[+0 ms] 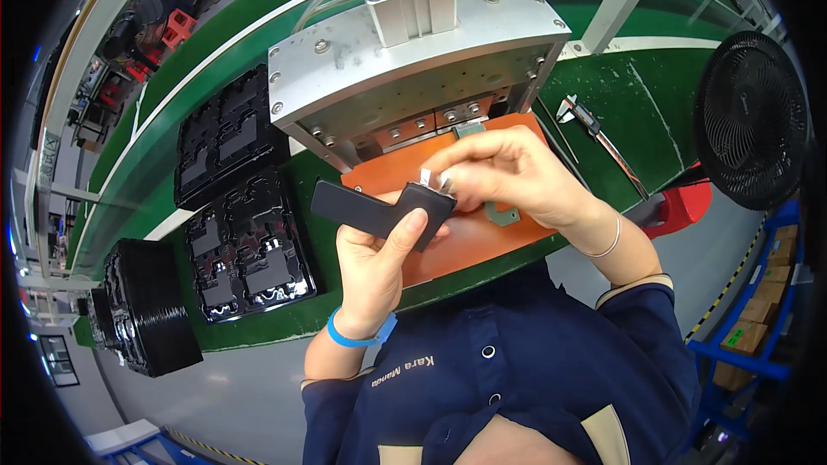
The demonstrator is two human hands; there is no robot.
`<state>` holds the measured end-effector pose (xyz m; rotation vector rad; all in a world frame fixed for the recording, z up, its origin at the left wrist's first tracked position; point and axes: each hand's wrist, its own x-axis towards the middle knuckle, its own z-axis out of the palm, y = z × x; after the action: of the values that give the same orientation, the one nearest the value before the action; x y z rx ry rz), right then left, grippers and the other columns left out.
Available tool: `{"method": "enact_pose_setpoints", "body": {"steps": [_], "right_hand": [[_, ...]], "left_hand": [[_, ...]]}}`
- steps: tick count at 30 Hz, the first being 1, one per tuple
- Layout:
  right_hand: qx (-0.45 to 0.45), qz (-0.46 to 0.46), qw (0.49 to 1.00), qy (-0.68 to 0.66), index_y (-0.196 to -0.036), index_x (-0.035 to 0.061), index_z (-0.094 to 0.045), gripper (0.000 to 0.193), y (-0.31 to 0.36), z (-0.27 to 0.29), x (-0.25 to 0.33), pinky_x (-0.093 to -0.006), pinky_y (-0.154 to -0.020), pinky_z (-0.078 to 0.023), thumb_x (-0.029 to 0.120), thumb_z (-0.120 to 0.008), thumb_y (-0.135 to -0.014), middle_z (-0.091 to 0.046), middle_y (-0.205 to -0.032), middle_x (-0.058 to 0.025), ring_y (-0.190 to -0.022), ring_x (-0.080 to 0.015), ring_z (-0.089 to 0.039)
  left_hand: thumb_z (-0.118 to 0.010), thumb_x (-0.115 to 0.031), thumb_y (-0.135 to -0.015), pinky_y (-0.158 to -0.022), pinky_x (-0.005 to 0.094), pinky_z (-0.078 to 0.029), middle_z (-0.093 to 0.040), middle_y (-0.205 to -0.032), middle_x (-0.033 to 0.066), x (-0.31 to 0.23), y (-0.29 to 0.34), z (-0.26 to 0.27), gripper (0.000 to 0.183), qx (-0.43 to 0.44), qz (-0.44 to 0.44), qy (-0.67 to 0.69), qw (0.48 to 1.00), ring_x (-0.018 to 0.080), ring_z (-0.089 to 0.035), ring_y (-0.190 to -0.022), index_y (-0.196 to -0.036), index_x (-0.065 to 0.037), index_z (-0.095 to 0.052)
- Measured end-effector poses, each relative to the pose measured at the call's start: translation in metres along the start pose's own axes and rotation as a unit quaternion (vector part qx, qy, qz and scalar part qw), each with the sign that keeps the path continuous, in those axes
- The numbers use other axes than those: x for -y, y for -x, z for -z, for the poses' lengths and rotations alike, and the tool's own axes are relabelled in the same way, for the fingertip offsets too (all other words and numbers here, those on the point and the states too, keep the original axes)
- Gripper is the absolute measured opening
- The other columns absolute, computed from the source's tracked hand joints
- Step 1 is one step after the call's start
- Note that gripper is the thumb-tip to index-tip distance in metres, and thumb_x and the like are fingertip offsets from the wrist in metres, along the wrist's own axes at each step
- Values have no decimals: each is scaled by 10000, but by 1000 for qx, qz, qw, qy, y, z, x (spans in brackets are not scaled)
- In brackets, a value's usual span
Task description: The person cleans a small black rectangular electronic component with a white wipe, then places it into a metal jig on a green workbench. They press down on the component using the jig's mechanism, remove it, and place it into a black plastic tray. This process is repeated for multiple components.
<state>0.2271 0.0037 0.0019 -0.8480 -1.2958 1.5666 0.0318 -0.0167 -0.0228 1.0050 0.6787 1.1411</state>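
My left hand (370,271) clamps an L-shaped black part (409,217) between thumb and fingers, above the orange mat (469,260), near side of the metal press (336,77). My right hand (521,179) bends its fingertips at the part's right end, beside a white tab (425,176); I can't tell whether they pinch anything.

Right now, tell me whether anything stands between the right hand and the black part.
Nothing visible: the right hand is at one end of the black part, by a white tab; the left hand holds the part.
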Motion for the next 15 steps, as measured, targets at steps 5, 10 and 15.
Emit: {"method": "enact_pose_setpoints", "body": {"steps": [5, 10, 15], "right_hand": [[-4, 15, 1000, 6, -956, -35, -688, 160, -2, -5, 0, -219, -655, -474, 71, -701, -837, -535, -828, -12, -723, -91, -569], [-116, 135, 974, 138, -917, -36, -689, 130, -5, 9, 0, -213, -588, -429, 74, -689, -846, -506, -801, -2, -649, -66, -509], [-7, -36, 994, 101, -949, -29, -699, 162, -3, 5, 2, -218, -658, -446, 99, -696, -849, -551, -812, -11, -735, -76, -549]], "left_hand": [[-633, -32, -883, -729, 285, -552, -685, -923, 134, 0, -1, -1, 121, -6, -11, -32, 999, 177, -675, -781, -986, 32, -635], [-631, -23, -880, -704, 282, -550, -687, -901, 133, 3, 0, 5, 109, -15, -7, -42, 999, 185, -678, -766, -975, 32, -634], [-624, -25, -881, -651, 274, -551, -685, -863, 136, 1, -1, 4, 78, -27, -12, -22, 999, 190, -681, -713, -932, 33, -624]]}}
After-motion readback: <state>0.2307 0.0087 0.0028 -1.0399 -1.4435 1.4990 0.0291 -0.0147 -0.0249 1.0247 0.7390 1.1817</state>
